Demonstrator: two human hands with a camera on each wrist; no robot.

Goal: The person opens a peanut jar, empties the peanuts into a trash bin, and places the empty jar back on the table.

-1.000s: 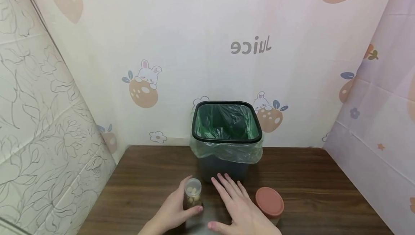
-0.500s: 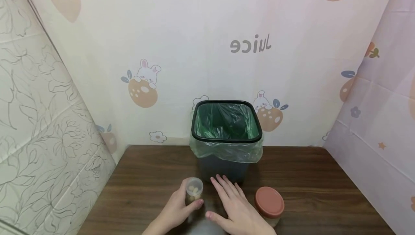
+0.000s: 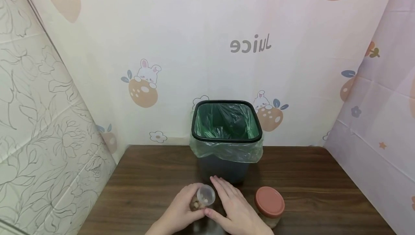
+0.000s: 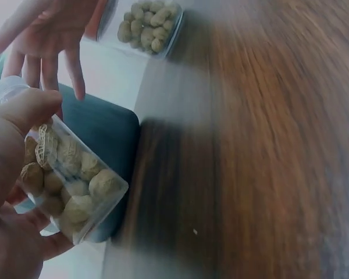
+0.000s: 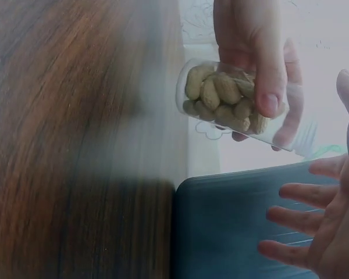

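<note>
My left hand (image 3: 183,209) grips a clear jar (image 5: 235,107) partly filled with unshelled peanuts (image 4: 78,168), thumb on one side and fingers round the other. The jar is raised above the table and leans to the right. In the head view its round top (image 3: 206,194) faces up towards the camera. Close by on the right, my right hand (image 3: 238,209) is spread with straight fingers and holds nothing. Its thumb tip comes right up to the left thumb in the head view. In the right wrist view its fingers point at the jar's threaded neck.
Behind the hands a dark bin (image 3: 223,168) with a black rim and a green liner bag (image 3: 227,152) stands on the brown wooden table (image 3: 149,177). To the right is a second peanut jar with a terracotta lid (image 3: 270,202). Printed curtains (image 3: 181,47) hang behind and at both sides.
My left hand has brought the peanut jar to the right and tipped its top rightwards, near my right hand. The right hand's fingers have drawn closer together. The lidded jar and bin stay put.
</note>
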